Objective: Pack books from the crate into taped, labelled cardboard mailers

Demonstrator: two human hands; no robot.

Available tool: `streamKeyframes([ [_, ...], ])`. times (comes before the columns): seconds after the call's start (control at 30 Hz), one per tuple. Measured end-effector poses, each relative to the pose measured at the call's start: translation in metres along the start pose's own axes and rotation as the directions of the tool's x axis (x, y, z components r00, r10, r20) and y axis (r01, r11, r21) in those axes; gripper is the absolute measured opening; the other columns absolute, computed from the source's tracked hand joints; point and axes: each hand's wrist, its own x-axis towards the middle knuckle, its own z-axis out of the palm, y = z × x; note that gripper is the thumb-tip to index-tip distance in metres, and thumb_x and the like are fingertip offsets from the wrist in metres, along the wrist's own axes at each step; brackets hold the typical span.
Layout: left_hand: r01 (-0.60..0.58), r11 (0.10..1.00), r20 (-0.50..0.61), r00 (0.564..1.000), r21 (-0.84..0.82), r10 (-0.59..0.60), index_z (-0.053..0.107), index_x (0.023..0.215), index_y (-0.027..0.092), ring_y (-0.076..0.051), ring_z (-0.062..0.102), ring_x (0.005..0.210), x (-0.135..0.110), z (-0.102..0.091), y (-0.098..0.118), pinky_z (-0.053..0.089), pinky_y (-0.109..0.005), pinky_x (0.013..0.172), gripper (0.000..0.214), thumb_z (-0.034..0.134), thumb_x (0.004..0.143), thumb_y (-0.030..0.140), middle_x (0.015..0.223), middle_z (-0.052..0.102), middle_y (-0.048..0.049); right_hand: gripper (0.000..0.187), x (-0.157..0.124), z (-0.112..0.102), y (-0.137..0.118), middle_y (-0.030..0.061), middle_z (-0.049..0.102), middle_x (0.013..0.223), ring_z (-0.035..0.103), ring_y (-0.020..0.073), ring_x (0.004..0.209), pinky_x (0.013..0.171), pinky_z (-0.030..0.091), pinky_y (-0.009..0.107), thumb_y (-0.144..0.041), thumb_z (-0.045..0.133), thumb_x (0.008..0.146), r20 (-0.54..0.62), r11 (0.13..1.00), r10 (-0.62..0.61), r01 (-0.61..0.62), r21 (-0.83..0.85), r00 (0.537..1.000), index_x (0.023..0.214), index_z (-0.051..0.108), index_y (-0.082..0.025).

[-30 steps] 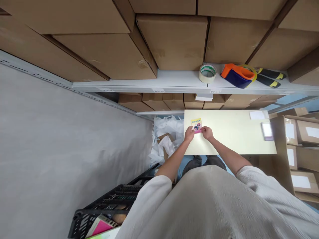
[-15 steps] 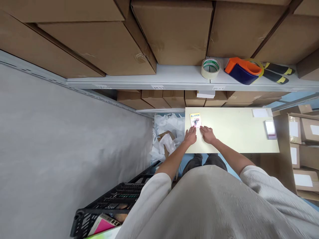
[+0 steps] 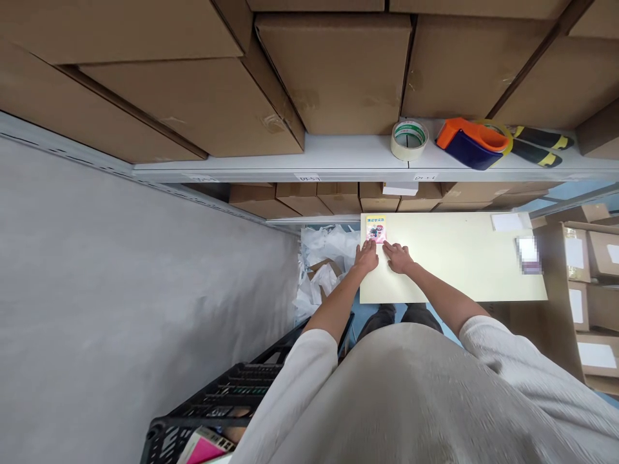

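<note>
A small booklet with a yellow and pink illustrated cover lies flat near the far left corner of the cream-coloured table. The fingertips of my left hand rest at its lower edge, fingers stretched out. At the booklet's lower right corner, my right hand touches it with extended fingers. Neither hand is wrapped around anything.
White plastic bags fill the space left of the table. A black crate stands at lower left. Tape roll, orange-blue tape dispenser and black-yellow handles sit on the shelf. Cartons are stacked right.
The booklet has slid slightly left and away from me, toward the table's far left corner. Both my hands have moved along with it. The camera view has tilted a little.
</note>
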Motion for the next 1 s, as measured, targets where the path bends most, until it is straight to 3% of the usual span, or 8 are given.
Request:
streamKeyframes([
  [0.2, -0.032, 0.999, -0.043, 0.999, -0.017, 0.032, 0.034, 0.172, 0.015, -0.032, 0.023, 0.170, -0.001, -0.006, -0.005, 0.013, -0.059, 0.138, 0.079, 0.054, 0.095, 0.017, 0.181, 0.030, -0.0179, 0.083, -0.008, -0.011, -0.004, 0.0087, 0.021, 0.184, 0.042, 0.0440, 0.150, 0.113, 0.041, 0.063, -0.018, 0.052, 0.092, -0.003, 0.999, -0.048, 0.048, 0.006, 0.999, 0.173, 0.038, -0.024],
  [0.3, -0.087, 0.995, -0.141, 0.987, -0.051, 0.079, 0.038, 0.170, 0.017, -0.033, 0.025, 0.169, -0.009, -0.006, -0.011, 0.017, -0.059, 0.138, 0.079, 0.057, 0.094, 0.015, 0.180, 0.033, -0.0177, 0.075, -0.034, -0.019, 0.006, 0.0111, 0.026, 0.183, 0.048, 0.0424, 0.147, 0.111, 0.044, 0.062, -0.019, 0.048, 0.096, -0.129, 0.994, -0.073, 0.082, 0.069, 0.989, 0.170, 0.043, -0.021],
  [0.4, -0.121, 0.980, -0.260, 0.962, -0.160, 0.077, 0.044, 0.166, 0.015, -0.035, 0.032, 0.167, -0.024, 0.002, -0.014, 0.027, -0.059, 0.136, 0.074, 0.058, 0.094, 0.014, 0.177, 0.038, -0.0199, 0.062, -0.074, -0.034, 0.037, 0.0148, 0.039, 0.177, 0.055, 0.0417, 0.142, 0.109, 0.048, 0.063, -0.028, 0.046, 0.101, -0.339, 0.977, 0.036, 0.039, 0.212, 0.940, 0.162, 0.055, -0.020],
  [0.6, -0.241, 0.864, -0.453, 0.891, -0.442, 0.017, 0.064, 0.147, 0.020, -0.031, 0.050, 0.156, -0.072, 0.041, -0.004, 0.036, -0.053, 0.134, 0.052, 0.061, 0.094, 0.018, 0.161, 0.059, -0.0149, 0.041, -0.169, -0.116, 0.144, 0.0157, 0.075, 0.134, 0.073, 0.0324, 0.109, 0.097, 0.060, 0.054, -0.037, 0.048, 0.099, -0.663, 0.857, 0.398, 0.001, 0.515, 0.634, 0.128, 0.074, -0.023],
  [0.7, -0.220, 0.763, -0.438, 0.894, -0.608, -0.091, 0.070, 0.136, 0.023, -0.029, 0.064, 0.141, -0.092, 0.065, 0.015, 0.047, -0.050, 0.126, 0.041, 0.061, 0.095, 0.022, 0.148, 0.068, -0.0131, 0.035, -0.202, -0.186, 0.188, 0.0149, 0.076, 0.126, 0.071, 0.0335, 0.112, 0.102, 0.057, 0.055, -0.037, 0.053, 0.097, -0.823, 0.915, 0.366, -0.006, 0.404, 0.434, 0.122, 0.074, -0.024],
  [0.77, -0.161, 0.671, -0.381, 0.904, -0.724, -0.193, 0.071, 0.131, 0.023, -0.027, 0.072, 0.127, -0.099, 0.080, 0.033, 0.055, -0.048, 0.116, 0.036, 0.060, 0.098, 0.027, 0.142, 0.071, -0.0128, 0.034, -0.212, -0.235, 0.208, 0.0151, 0.075, 0.125, 0.068, 0.0348, 0.118, 0.108, 0.053, 0.055, -0.034, 0.054, 0.096, -0.888, 0.953, 0.295, -0.044, 0.299, 0.353, 0.121, 0.074, -0.024],
  [0.83, -0.148, 0.613, -0.358, 0.904, -0.776, -0.235, 0.072, 0.127, 0.022, -0.026, 0.074, 0.122, -0.103, 0.093, 0.056, 0.056, -0.047, 0.113, 0.031, 0.063, 0.099, 0.031, 0.139, 0.073, -0.0138, 0.036, -0.211, -0.278, 0.222, 0.0157, 0.074, 0.129, 0.066, 0.0356, 0.122, 0.109, 0.051, 0.054, -0.032, 0.054, 0.095, -0.907, 0.971, 0.238, -0.094, 0.219, 0.347, 0.124, 0.073, -0.023],
  [1.0, -0.168, 0.548, -0.358, 0.896, -0.819, -0.262, 0.073, 0.122, 0.022, -0.026, 0.074, 0.119, -0.103, 0.110, 0.115, 0.056, -0.044, 0.110, 0.031, 0.067, 0.098, 0.040, 0.136, 0.075, -0.0138, 0.035, -0.182, -0.335, 0.243, 0.0209, 0.072, 0.131, 0.059, 0.0421, 0.121, 0.102, 0.047, 0.056, -0.033, 0.059, 0.092, -0.842, 0.962, 0.221, -0.251, 0.106, 0.492, 0.122, 0.072, -0.018],
])
